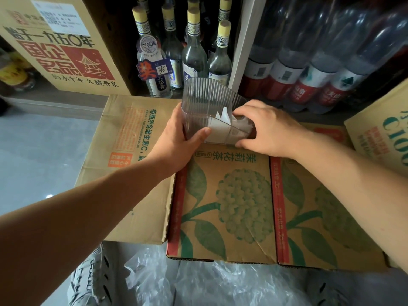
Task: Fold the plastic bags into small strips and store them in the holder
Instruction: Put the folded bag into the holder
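While the left hand [176,138] is gripping the ribbed, clear plastic holder [209,107] by its side, the right hand [267,131] is curling its fingers into the mouth, pressing on white folded bag strips [223,129]; the holder is sitting tilted on a printed cardboard box [231,206], with crinkled translucent plastic bags [209,283] lying below

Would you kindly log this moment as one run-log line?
left hand: grips holder wall | right hand: pushing folded bag into holder | holder: tilted, on carton | loose bags: below, unfolded
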`<act>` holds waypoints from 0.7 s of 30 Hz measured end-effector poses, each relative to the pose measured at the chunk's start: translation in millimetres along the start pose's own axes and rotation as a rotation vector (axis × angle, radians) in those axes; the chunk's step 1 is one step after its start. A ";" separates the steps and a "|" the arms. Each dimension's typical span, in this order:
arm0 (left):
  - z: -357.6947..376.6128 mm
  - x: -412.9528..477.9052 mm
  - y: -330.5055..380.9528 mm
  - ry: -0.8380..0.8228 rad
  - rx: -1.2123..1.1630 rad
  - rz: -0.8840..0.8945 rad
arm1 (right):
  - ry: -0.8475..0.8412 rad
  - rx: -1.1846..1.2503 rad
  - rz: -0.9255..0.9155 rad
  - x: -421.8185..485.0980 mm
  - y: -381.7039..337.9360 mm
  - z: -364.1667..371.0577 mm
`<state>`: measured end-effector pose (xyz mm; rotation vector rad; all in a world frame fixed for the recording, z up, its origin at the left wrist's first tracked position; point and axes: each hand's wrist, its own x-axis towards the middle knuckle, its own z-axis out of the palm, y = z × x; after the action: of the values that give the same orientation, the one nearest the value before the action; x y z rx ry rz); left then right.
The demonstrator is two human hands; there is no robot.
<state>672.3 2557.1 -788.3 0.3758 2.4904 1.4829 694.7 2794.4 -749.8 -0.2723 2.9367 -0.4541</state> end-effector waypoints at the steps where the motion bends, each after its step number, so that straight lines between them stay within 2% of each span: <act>1: 0.1 -0.3 -0.8 0.012 0.006 -0.011 | 0.027 0.004 0.000 -2.5 -0.7 -1.9; 6: -5.8 -8.1 -2.5 0.047 0.039 -0.081 | 0.224 0.049 0.055 -31.1 -4.7 0.1; 9: -10.4 -25.7 2.3 0.088 0.146 -0.116 | 0.321 0.119 0.058 -61.3 -21.7 14.3; 13: -19.9 -67.1 12.4 0.114 0.190 -0.164 | 0.182 0.130 -0.020 -110.9 -68.4 39.1; 18: -32.9 -141.8 1.5 0.054 0.371 -0.238 | 0.073 0.179 -0.164 -165.8 -132.6 88.6; 21: -41.9 -187.6 -10.6 0.026 0.495 -0.261 | -0.010 0.109 -0.246 -190.3 -160.3 124.3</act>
<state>834.9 2456.3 -767.4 0.0993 2.7781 0.7720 926.8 2647.5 -792.7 -0.6227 2.8672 -0.6413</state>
